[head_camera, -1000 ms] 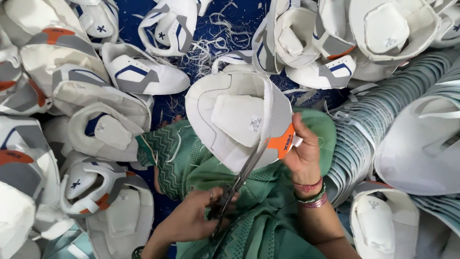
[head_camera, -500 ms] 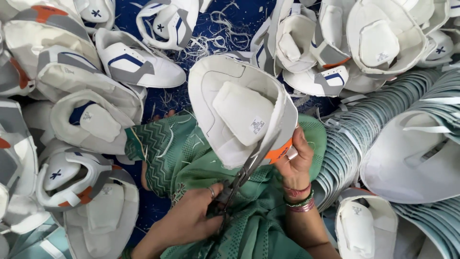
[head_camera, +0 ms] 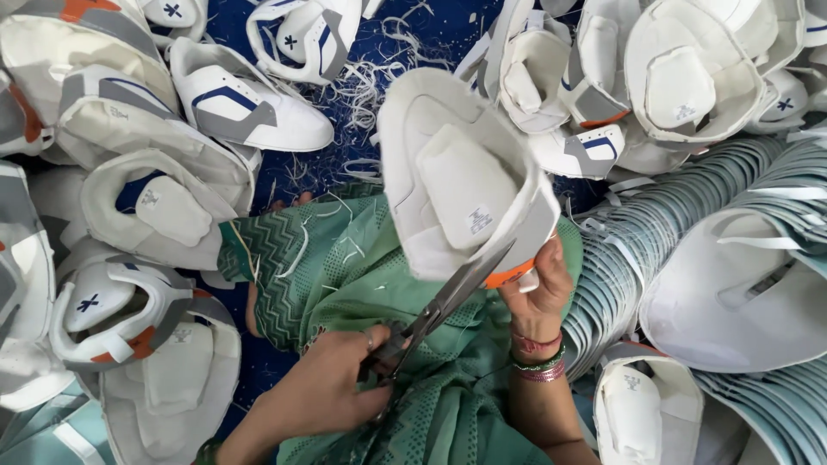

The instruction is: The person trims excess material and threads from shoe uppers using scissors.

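Observation:
My right hand (head_camera: 538, 288), with bangles at the wrist, holds up a white shoe upper (head_camera: 457, 181) by its lower edge, near an orange trim piece. The upper's inner side with a padded tongue and a small label faces me. My left hand (head_camera: 323, 392) grips the handles of metal scissors (head_camera: 457, 288). Their blades point up and to the right and touch the upper's lower edge next to my right thumb. Both hands are over a green patterned cloth (head_camera: 345, 258) across my lap, which carries bits of white thread.
White shoe uppers with grey, blue and orange parts lie piled at the left (head_camera: 155, 198) and along the top right (head_camera: 689, 77). A long stack of pale curved pieces (head_camera: 655, 232) runs along the right. White thread trimmings (head_camera: 370, 77) litter the blue floor cloth.
The held upper has risen and tilted so its opening faces more to the left. The scissor blades have moved up along its lower edge. The view has shifted slightly.

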